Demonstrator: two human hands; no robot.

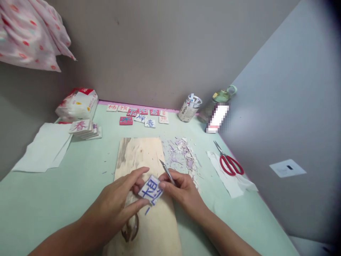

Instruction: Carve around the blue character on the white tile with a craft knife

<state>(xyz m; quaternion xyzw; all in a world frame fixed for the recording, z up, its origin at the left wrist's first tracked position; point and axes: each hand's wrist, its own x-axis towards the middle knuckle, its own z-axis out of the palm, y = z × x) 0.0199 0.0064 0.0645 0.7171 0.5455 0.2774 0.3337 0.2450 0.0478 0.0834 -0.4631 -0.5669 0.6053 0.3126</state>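
A square white tile (150, 190) with a blue carved Chinese character is held tilted above a wooden board (141, 153). My left hand (125, 193) grips its left side, thumb at the lower edge and other fingertips behind, with the index finger stretched out. In my right hand (183, 188) is a craft knife (167, 172), its blade pointing up and away to the left. The right thumb and fingertips also touch the tile's right corner. A small blue strip (147, 211) shows just below the tile, over the board.
Purple and white shavings (186, 153) lie right of the board, red-handled scissors (230, 165) on tissue beyond. Behind are carved tiles (150, 123), a can (189, 108), a pixelated phone (217, 119) and a bottle (223, 96). Stacked tiles (82, 128), paper (42, 149) and a tissue pack (80, 103) sit left.
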